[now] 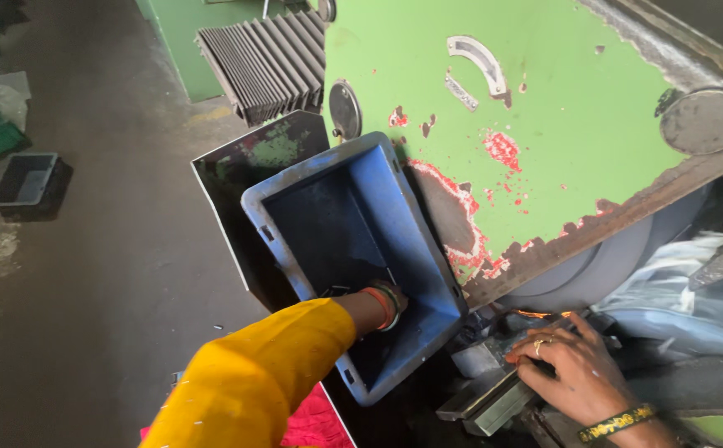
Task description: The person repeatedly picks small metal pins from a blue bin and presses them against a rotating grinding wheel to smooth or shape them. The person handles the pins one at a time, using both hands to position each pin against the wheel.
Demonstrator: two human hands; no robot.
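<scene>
Blue bin (415, 249) hides the left hand's grip; right hand (573, 365) rests open on metal block (494, 396).

A factory floor or machine workshop. A big green machine (544, 141) with chipped paint and round metal knobs fills twelve to three o'clock. A ribbed bellows cover (266, 62) sits at twelve. The bare concrete floor (104, 274) carries green and dark crates (25, 178) at nine to ten o'clock.
</scene>
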